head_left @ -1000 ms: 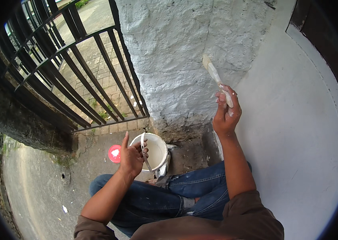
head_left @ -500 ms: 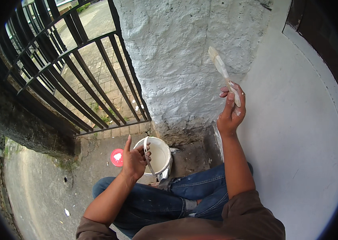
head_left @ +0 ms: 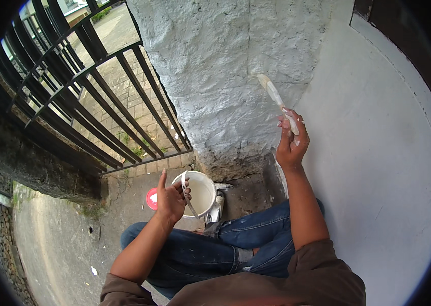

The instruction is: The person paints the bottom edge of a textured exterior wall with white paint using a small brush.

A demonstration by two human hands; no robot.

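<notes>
In my right hand, fingers closed round the handle, is a white-smeared paintbrush. Its bristles point up and left and meet the rough white wall beside a vertical crack. My left hand is low on the left, thumb raised, its fingers curled round the pale handle of a white paint bucket. The bucket stands on the ground by the wall's foot, with whitish paint inside. White flecks dot the fingers of my right hand.
A red lid with a white blotch lies left of the bucket. The black metal gate stands to the left. A smooth pale wall rises close on the right. My bent legs in jeans are below the bucket.
The brush has moved down and left across the rough wall with my right hand. My left hand still holds the bucket handle. The view has shifted slightly.
</notes>
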